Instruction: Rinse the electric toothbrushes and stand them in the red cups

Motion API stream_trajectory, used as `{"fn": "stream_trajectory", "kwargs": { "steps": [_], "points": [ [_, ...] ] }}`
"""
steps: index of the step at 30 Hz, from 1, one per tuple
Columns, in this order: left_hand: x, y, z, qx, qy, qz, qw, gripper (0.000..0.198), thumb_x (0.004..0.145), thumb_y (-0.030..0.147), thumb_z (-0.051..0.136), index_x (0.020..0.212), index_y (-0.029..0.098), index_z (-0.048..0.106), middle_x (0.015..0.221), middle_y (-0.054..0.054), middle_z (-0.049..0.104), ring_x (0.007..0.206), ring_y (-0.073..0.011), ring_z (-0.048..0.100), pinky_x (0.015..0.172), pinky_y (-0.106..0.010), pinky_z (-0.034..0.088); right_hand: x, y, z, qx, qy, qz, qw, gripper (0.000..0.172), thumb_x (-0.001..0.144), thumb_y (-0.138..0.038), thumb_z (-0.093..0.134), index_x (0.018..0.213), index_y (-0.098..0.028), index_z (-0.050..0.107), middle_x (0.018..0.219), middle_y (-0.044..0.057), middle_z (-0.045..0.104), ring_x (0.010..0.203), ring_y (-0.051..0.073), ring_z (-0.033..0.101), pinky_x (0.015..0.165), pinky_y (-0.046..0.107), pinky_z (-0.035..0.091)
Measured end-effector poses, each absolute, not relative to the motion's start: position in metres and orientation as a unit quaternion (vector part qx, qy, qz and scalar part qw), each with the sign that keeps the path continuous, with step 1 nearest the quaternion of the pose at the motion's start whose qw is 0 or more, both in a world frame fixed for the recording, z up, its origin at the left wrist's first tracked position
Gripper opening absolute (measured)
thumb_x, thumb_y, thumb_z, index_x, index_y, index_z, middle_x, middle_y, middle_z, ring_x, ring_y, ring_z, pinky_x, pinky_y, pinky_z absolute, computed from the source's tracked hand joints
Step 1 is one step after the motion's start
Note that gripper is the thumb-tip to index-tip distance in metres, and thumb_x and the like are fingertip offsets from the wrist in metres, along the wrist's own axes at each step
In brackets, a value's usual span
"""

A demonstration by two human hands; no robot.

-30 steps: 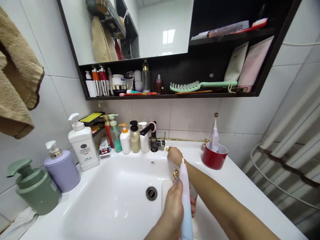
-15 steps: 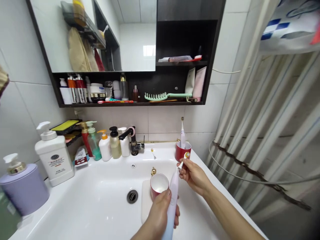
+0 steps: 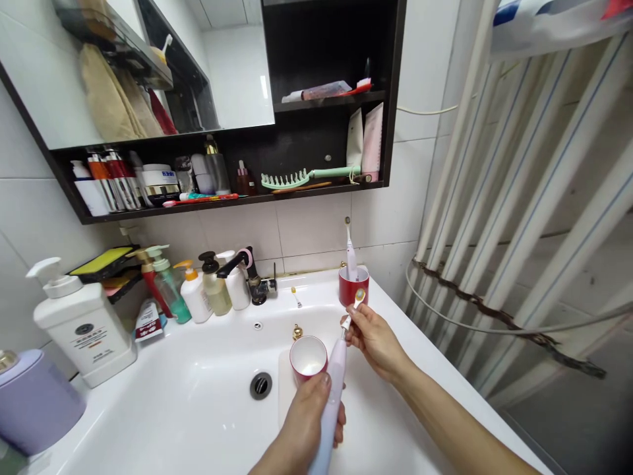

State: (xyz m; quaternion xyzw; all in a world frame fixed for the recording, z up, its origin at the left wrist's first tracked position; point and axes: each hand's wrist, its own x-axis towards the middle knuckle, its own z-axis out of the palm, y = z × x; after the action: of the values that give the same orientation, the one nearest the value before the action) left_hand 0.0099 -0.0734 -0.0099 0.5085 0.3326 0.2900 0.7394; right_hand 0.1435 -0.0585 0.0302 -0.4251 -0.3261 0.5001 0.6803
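My left hand (image 3: 307, 419) is closed around the pale pink and blue handle of an electric toothbrush (image 3: 332, 386), tilted with its tip up and away. The fingers of my right hand (image 3: 380, 338) pinch a white brush head (image 3: 359, 298) with a yellowish bristle end. Its base sits in line with the handle's metal shaft, part of which still shows below it. Under my left hand's thumb stands a red cup with a white inside (image 3: 308, 358), partly hidden. Beyond my right hand, another red cup (image 3: 353, 291) holds a second electric toothbrush (image 3: 351, 262).
White sink (image 3: 212, 396) with a drain (image 3: 260, 386) lies below. A loose brush head (image 3: 296, 298) rests on the back ledge, right of the black faucet (image 3: 254, 284). Several pump bottles (image 3: 195, 293) line the left. White pipes (image 3: 524, 218) rise at right; a dark cabinet (image 3: 306, 142) hangs above.
The view has shifted to the right and tilted slightly. The brush head in my right hand has come into line with the shaft of the handle. My left hand keeps its hold.
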Motion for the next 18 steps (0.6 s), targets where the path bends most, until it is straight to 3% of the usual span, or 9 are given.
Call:
{"fn": "stream_trajectory", "kwargs": {
  "steps": [9, 13, 18],
  "points": [
    [0.0086, -0.0749, -0.0137, 0.519, 0.319, 0.261, 0.749, 0.044, 0.061, 0.054, 0.035, 0.073, 0.012, 0.043, 0.047, 0.001, 0.045, 0.032, -0.0059, 0.037, 0.036, -0.021, 0.024, 0.1398, -0.0603, 0.0296, -0.437, -0.342, 0.495, 0.668, 0.018, 0.061, -0.033, 0.052, 0.061, -0.017, 0.045, 0.054, -0.005, 0.049, 0.042, 0.004, 0.042, 0.045, 0.018, 0.037],
    [0.009, -0.0745, -0.0134, 0.518, 0.32, 0.265, 0.748, 0.046, 0.06, 0.055, 0.035, 0.074, 0.012, 0.043, 0.049, 0.001, 0.045, 0.033, -0.0059, 0.037, 0.037, -0.021, 0.025, 0.141, -0.0593, 0.0287, -0.442, -0.303, 0.476, 0.697, 0.019, 0.059, -0.035, 0.053, 0.063, -0.019, 0.044, 0.052, -0.006, 0.047, 0.042, 0.005, 0.042, 0.041, 0.018, 0.036],
    [0.0074, -0.074, -0.0109, 0.511, 0.32, 0.271, 0.751, 0.044, 0.062, 0.054, 0.034, 0.075, 0.012, 0.042, 0.049, 0.001, 0.045, 0.034, -0.0061, 0.038, 0.037, -0.021, 0.025, 0.1416, -0.0597, 0.0287, -0.445, -0.317, 0.505, 0.668, 0.018, 0.06, -0.034, 0.052, 0.064, -0.018, 0.044, 0.051, -0.006, 0.048, 0.042, 0.004, 0.041, 0.038, 0.015, 0.034]
  ]
}}
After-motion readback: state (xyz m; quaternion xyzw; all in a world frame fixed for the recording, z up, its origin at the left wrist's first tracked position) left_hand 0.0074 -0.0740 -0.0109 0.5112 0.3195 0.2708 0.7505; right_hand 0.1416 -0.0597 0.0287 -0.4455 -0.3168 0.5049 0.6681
